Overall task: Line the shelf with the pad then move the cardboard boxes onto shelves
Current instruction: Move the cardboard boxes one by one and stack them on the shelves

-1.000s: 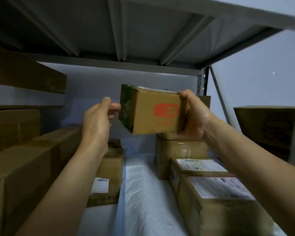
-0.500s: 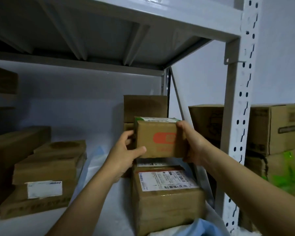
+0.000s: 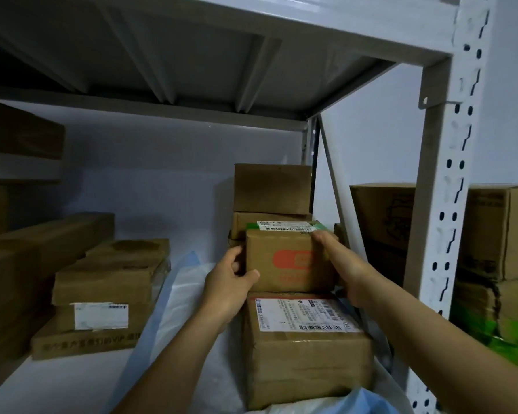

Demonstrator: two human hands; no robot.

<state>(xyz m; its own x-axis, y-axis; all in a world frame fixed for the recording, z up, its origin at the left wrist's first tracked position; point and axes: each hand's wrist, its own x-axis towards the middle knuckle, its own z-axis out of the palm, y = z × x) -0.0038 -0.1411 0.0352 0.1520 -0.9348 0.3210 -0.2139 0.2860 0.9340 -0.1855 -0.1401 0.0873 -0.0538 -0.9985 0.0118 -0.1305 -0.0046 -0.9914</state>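
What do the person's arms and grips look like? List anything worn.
Both the left grip and right grip are bare: no gloves, rings or markings show. The left forearm and right forearm are bare too, with no sleeve, watch or band in view.

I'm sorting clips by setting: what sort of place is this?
Probably a parcel storeroom or stockroom. Grey metal racking with a slotted upright, stacked cardboard boxes bearing shipping labels, such as the large labelled box under the small red-marked box, and more cartons in the next bay all point to that.
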